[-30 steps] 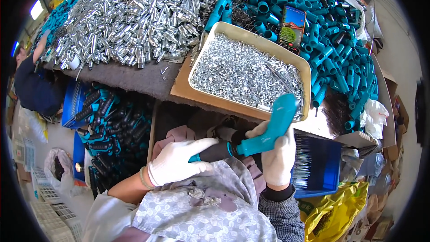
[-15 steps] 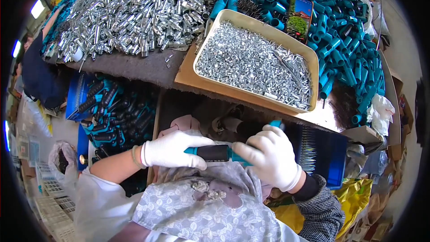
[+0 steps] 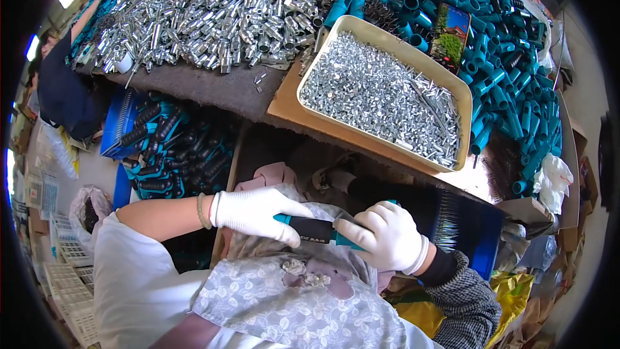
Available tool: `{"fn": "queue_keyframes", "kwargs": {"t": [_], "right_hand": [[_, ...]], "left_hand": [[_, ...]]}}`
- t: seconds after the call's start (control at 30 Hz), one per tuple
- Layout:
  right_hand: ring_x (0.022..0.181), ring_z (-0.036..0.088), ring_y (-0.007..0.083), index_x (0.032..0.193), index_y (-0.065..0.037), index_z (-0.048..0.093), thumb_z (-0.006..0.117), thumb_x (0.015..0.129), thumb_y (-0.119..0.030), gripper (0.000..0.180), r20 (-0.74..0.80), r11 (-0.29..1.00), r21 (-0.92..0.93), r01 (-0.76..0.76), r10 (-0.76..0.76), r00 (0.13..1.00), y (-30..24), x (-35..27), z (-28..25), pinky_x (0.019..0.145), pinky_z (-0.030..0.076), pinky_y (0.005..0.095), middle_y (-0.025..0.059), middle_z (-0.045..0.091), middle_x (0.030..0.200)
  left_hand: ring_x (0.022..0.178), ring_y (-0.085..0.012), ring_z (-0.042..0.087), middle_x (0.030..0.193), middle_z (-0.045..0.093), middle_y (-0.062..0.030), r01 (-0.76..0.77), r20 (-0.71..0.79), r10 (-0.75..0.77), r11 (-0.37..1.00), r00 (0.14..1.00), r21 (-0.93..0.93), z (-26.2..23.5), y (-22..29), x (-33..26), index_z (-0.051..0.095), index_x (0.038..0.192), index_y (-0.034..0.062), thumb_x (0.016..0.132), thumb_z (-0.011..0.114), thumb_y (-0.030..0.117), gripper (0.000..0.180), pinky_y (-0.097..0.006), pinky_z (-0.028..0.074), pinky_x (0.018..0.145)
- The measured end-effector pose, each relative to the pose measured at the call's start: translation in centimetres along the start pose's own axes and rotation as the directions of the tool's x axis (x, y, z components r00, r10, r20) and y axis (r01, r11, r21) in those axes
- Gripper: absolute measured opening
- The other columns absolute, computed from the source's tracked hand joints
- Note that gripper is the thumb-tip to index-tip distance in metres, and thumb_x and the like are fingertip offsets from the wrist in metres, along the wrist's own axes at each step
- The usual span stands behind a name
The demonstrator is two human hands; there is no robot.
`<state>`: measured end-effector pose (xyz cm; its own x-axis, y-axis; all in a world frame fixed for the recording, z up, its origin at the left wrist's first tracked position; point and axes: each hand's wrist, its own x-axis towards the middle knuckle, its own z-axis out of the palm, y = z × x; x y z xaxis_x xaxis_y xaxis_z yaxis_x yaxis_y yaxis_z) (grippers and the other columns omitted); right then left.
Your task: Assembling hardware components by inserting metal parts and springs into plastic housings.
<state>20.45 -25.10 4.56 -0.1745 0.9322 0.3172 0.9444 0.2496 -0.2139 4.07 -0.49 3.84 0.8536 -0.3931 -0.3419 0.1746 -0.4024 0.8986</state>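
Note:
Both my hands wear white gloves and hold a teal-and-black tool handle (image 3: 315, 230) level in front of my lap. My left hand (image 3: 259, 216) closes on its left end, thumb and fingers on opposite sides. At the other end my right hand (image 3: 389, 236) wraps round the teal part, fingers curled over it. The black grip shows between the two hands; the ends are mostly covered by the gloves.
A cream tray (image 3: 413, 59) of small metal pieces sits at the bench edge. Shiny metal shafts (image 3: 219, 13) are heaped left, teal tubes (image 3: 497, 81) right. Below are black-and-teal handles (image 3: 177, 145) and a blue bin (image 3: 485, 232). Another person (image 3: 64, 94) is at far left.
My right hand has come down and left, closing more tightly round the teal end. The handle now tilts slightly down to the right. The view has shifted a little.

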Motion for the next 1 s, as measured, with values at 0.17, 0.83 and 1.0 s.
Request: {"fn": "queue_keyframes", "kwargs": {"t": [0.17,0.83,1.0], "right_hand": [[0.070,0.068,0.0163,0.130,0.005,0.060,0.066,0.090,-0.020,0.047,0.672,-0.183,0.718,-0.672,0.435,0.599,0.3,-0.1,-1.1,0.067,0.057,0.0305,0.0103,0.072,0.092],[0.111,0.065,0.0282,0.115,0.012,0.065,0.037,0.092,0.002,0.037,-0.307,0.444,0.870,-0.212,0.827,0.470,-1.2,2.6,-0.1,0.104,0.047,0.0387,0.0205,0.068,0.118],[0.108,0.066,0.0382,0.090,0.003,0.069,0.063,0.075,-0.005,0.018,-0.543,0.793,0.606,0.069,0.348,0.764,-1.2,4.2,0.2,0.100,0.050,0.0500,0.0235,0.069,0.107]], "left_hand": [[0.069,-0.0237,0.065,0.079,0.059,-0.0073,-0.001,-0.208,0.383,0.478,0.900,0.878,0.2,2.6,-0.6,0.059,0.130,0.0132,0.086,0.069,0.046,0.056,-0.037,0.052,0.055],[0.078,-0.0282,0.071,0.092,0.069,-0.0084,-0.015,-0.558,0.381,0.835,0.738,0.550,1.9,-1.3,-1.6,0.067,0.102,0.0104,0.074,0.076,0.019,0.030,-0.036,0.056,0.066],[0.082,-0.0334,0.071,0.094,0.071,-0.0117,0.178,-0.493,0.173,0.790,0.853,0.586,3.5,-3.2,-1.2,0.069,0.109,0.0118,0.079,0.073,0.021,0.032,-0.040,0.056,0.071]]}}
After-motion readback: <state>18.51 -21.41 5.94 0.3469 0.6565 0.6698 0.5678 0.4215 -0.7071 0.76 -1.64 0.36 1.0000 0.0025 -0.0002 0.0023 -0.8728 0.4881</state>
